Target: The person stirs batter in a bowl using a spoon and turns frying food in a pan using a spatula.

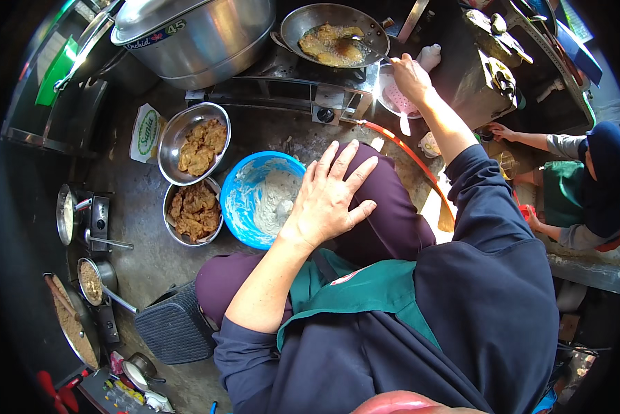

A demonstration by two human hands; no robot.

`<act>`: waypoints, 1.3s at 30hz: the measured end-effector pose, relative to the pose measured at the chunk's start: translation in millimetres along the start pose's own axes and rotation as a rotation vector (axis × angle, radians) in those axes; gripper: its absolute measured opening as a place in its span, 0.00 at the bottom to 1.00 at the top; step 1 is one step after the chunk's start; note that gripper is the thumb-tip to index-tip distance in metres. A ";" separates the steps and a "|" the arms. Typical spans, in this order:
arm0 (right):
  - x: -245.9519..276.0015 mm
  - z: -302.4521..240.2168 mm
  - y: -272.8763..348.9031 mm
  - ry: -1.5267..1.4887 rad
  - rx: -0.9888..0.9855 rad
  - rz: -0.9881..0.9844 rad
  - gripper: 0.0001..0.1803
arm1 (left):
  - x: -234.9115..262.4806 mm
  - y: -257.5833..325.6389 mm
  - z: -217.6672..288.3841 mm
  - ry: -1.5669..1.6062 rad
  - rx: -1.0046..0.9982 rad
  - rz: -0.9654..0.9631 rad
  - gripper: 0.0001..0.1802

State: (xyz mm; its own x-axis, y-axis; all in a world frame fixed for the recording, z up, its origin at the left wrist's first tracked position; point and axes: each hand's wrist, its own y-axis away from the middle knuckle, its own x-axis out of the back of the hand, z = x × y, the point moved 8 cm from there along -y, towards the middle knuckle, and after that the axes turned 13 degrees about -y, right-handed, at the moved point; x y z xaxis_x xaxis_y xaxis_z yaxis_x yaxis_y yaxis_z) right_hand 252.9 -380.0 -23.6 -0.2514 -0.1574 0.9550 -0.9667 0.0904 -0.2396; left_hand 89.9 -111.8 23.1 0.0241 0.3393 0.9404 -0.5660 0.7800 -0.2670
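My right hand (pixel 412 79) is closed round the handle of a long metal cooking utensil (pixel 373 50). Its far end dips into a wok (pixel 293 29) where golden-brown fried pieces (pixel 324 47) lie in bubbling oil; whether it is a ladle or a spatula is hard to tell. Fingers spread, my left hand (pixel 329 196) rests flat on my raised knee and holds nothing. Beside that knee stands a blue bowl (pixel 234 207), streaked with pale batter (pixel 272 196). To its left, two steel bowls hold fried pieces, lighter in the upper one (pixel 168 155) and darker in the lower one (pixel 168 224).
A gas stove (pixel 324 96) carries the wok and a big steel pot (pixel 206 48). An orange hose (pixel 410 153) runs from it past my knee. A pink strainer (pixel 396 96) sits below my right wrist. Pans (pixel 89 331) stand at far left. At right, a co-worker (pixel 586 186) crouches.
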 end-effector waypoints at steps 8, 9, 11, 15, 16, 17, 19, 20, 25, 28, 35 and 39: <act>22.3 1.5 -8.2 -0.127 -0.037 0.011 0.15 | 0.0 0.6 -0.3 0.001 0.002 -0.013 0.36; 27.5 -1.7 -6.9 -0.167 -0.039 0.050 0.17 | 0.1 0.8 -0.4 0.002 0.003 -0.013 0.36; 25.8 -11.3 -5.4 -0.176 -0.055 0.032 0.20 | -0.4 1.1 -1.0 0.010 0.002 -0.020 0.36; 11.3 -31.2 -0.8 -0.318 0.032 -0.025 0.22 | 0.2 -2.5 1.3 0.020 -0.005 -0.025 0.36; 8.8 -33.3 0.9 -0.332 0.044 -0.006 0.21 | -0.4 -3.7 2.2 0.020 -0.007 -0.032 0.36; 6.8 -34.9 2.5 -0.345 0.056 0.012 0.20 | -1.3 -4.5 2.8 0.021 -0.009 -0.039 0.36; 4.2 -44.5 6.2 -0.366 0.068 0.016 0.20 | -2.2 -1.9 -0.2 0.024 -0.002 -0.036 0.36; 3.7 -49.3 7.4 -0.384 0.076 0.025 0.19 | -2.5 -0.5 -1.7 0.026 0.000 -0.031 0.36; 0.0 -39.6 5.3 -0.370 0.103 0.036 0.18 | -0.2 -4.4 2.4 0.034 -0.011 -0.032 0.36; 4.1 -38.1 0.7 -0.357 0.080 0.027 0.18 | -0.8 -4.6 2.4 0.035 -0.011 -0.025 0.36; 5.6 -53.1 -4.8 -0.368 -0.012 -0.032 0.19 | -2.4 -3.2 0.1 0.056 -0.003 -0.032 0.36; -3.8 -57.5 -5.8 -0.357 0.062 -0.064 0.19 | -1.0 -4.7 2.1 0.052 -0.021 -0.001 0.36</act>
State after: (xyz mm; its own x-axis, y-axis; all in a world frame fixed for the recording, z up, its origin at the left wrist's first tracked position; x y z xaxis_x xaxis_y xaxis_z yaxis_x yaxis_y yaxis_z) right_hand 262.2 -323.4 -15.8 -0.1814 -0.4948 0.8499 -0.9793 0.0118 -0.2022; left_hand 90.8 -116.9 23.9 0.0678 0.3645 0.9287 -0.5488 0.7910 -0.2704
